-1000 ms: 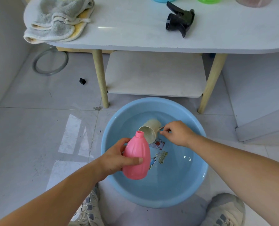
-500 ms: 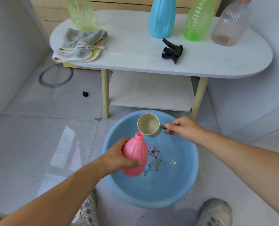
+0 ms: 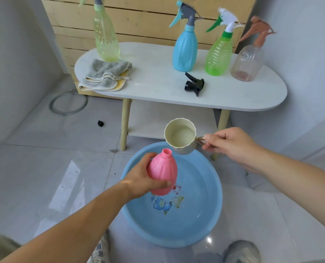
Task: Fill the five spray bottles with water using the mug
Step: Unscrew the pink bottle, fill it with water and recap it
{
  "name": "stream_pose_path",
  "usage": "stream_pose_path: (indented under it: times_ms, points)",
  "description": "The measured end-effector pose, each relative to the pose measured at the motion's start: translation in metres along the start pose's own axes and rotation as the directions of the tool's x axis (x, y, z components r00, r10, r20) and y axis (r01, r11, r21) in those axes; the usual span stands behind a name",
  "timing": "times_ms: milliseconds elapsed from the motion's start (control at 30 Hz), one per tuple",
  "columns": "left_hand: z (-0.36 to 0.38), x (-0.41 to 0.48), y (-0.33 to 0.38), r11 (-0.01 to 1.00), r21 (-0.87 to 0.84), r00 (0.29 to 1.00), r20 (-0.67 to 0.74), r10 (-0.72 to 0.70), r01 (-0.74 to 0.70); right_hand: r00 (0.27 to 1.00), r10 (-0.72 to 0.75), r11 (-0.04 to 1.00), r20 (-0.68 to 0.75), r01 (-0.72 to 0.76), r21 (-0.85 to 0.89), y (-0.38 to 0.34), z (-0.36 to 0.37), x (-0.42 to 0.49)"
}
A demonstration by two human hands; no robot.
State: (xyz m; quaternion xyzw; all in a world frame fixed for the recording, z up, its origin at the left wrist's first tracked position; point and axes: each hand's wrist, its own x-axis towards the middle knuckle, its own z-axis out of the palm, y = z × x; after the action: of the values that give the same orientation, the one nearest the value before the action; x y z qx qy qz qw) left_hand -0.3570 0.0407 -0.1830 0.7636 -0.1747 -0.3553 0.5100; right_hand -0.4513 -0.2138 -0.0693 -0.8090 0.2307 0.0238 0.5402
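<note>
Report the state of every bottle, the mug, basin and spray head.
Pink bottle: uncapped, gripped by left hand.
Mug: upright, holds water, right hand holds handle.
Basin: on floor, holds water.
Black spray head: detached, lying on table.
Blue bottle: upright, sprayer on.
Green bottle: upright, sprayer on.
Clear bottle: upright, sprayer on.
Yellow-green bottle: upright, sprayer on.

Top edge cuts off spray head of yellow bottle [image 3: 105,40]. Triggers of blue bottle [image 3: 185,52], green bottle [image 3: 217,56] and clear bottle [image 3: 247,63]: blurred. L hand [image 3: 138,179]: fingers hidden behind pink bottle [image 3: 162,175]. Handle of mug [image 3: 180,137]: mostly inside R hand [image 3: 231,145]. Black floor item [image 3: 100,123]: too small to ID. Btm edge cuts off shoes [image 3: 241,251].
</note>
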Motion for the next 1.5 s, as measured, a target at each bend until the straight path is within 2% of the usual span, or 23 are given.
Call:
stream_pose_path:
  times_ms: [300, 700, 900, 1500]
  points:
    - [0.001, -0.003, 0.014, 0.998, 0.004, 0.998, 0.004, 0.069, -0.069, 0.991, -0.097, 0.985, -0.093, 0.082, -0.152, -0.005, -0.002, -0.014]
    - [0.003, 0.001, 0.013, 0.998, 0.018, 0.998, 0.002, 0.065, -0.065, 0.966, -0.219, 0.948, -0.134, 0.178, -0.264, -0.007, -0.005, -0.012]
    - [0.004, 0.002, 0.012, 0.998, 0.032, 0.998, -0.005, 0.057, -0.057, 0.96, -0.238, 0.928, -0.15, 0.179, -0.328, -0.013, -0.003, -0.014]
    - [0.003, 0.006, 0.007, 0.999, 0.023, 0.999, -0.025, 0.031, -0.03, 0.951, -0.257, 0.925, -0.172, 0.191, -0.328, -0.014, 0.0, -0.012]
